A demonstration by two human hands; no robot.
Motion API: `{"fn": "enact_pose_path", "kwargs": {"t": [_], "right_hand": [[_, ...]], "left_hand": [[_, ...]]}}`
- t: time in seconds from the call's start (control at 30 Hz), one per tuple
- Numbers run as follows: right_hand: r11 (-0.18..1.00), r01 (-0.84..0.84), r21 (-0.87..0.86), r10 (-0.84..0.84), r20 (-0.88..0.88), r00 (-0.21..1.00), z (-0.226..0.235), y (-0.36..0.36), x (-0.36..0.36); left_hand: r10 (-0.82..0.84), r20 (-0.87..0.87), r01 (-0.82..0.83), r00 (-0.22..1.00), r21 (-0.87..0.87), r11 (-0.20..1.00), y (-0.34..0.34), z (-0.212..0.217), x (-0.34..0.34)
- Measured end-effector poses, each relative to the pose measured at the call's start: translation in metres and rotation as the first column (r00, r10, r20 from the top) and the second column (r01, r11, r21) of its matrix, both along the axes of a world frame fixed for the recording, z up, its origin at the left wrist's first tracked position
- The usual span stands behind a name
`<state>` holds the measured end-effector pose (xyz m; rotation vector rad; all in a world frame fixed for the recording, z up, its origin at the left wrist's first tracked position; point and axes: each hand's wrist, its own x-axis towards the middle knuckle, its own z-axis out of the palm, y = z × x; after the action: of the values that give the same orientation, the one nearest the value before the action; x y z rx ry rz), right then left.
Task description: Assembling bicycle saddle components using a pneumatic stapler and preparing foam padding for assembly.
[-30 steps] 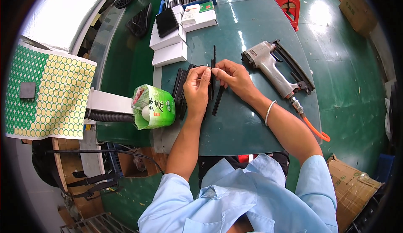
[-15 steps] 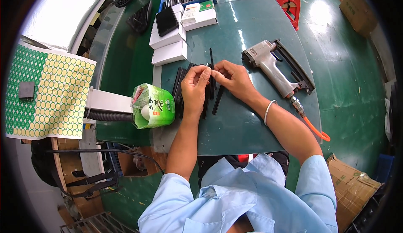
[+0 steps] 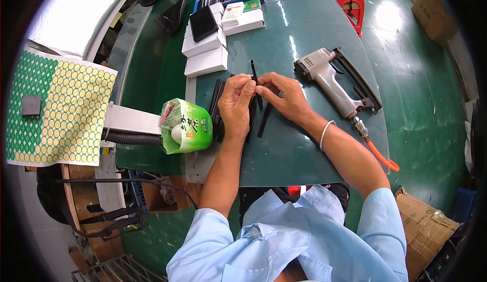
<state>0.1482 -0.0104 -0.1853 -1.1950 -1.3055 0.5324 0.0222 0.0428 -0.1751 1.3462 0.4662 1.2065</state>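
Observation:
My left hand (image 3: 237, 104) and my right hand (image 3: 284, 95) meet over the green tabletop, thumbs and fingertips pinched close together. Between them is a thin black strip (image 3: 253, 68), its upper end sticking up beyond the fingers. What it is made of cannot be told. More black strips lie under and beside the hands: one (image 3: 264, 122) rests below my right hand, and several (image 3: 215, 98) are bunched left of my left hand, partly covered by it. A silver air-powered staple gun (image 3: 329, 76) with an orange hose lies to the right, apart from both hands.
A cut-open green plastic container (image 3: 200, 129) stands beside my left forearm. Behind the hands are stacked white boxes (image 3: 207, 62), a black phone-like slab (image 3: 204, 24) and a blue tray (image 3: 223, 0) of thin dark pieces. A sticker sheet (image 3: 76, 114) hangs at left; a red stool (image 3: 355, 8) stands far right.
The upper end of the held black strip has tilted slightly and sits a little lower. Both hands keep nearly the same place and pinch.

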Motion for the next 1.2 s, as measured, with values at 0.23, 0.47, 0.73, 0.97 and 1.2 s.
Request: {"fn": "enact_pose_path", "kwargs": {"t": [0.23, 0.47, 0.73, 0.97, 1.2], "right_hand": [[1.0, -0.015, 0.005, 0.015, -0.006, 1.0, -0.001, 0.001, -0.001], [1.0, -0.004, 0.006, 0.004, -0.056, 0.998, 0.001, 0.0, -0.001], [0.999, -0.02, 0.027, 0.02, 0.008, 1.0, 0.001, -0.002, 0.001], [1.0, 0.007, 0.014, -0.007, -0.015, 1.0, 0.002, -0.002, 0.0], [0.998, 0.056, 0.032, -0.052, -0.107, 0.993, 0.0, 0.002, 0.001]], "left_hand": [[-0.005, 0.007, 0.004, 1.0, 0.054, 0.999, 0.001, -0.001, 0.0], [-0.109, -0.068, 0.103, 0.992, -0.089, 0.991, 0.005, 0.001, -0.006], [-0.14, -0.138, 0.14, 0.98, -0.008, 0.99, 0.007, 0.004, -0.007], [-0.082, -0.118, 0.085, 0.99, 0.023, 0.996, 0.009, 0.002, -0.007], [-0.049, -0.138, 0.053, 0.989, 0.024, 0.998, 0.012, 0.001, -0.01]]}}
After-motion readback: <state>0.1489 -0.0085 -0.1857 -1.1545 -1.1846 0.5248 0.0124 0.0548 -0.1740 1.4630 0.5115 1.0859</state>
